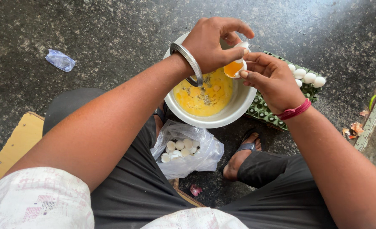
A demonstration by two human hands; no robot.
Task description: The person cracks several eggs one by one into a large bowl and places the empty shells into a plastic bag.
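egg (235, 67) directly over bowl (239, 106) far rim | left hand (211, 42) and right hand (272, 78) each pinch a shell half, split sideways, yolk showing | both equally near

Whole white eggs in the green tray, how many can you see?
4 whole white eggs sit in a row along the far edge of the green egg tray, beside the right hand; that hand may hide more.

Cracked white egg (235, 67), yolk showing, above bowl (239, 106).
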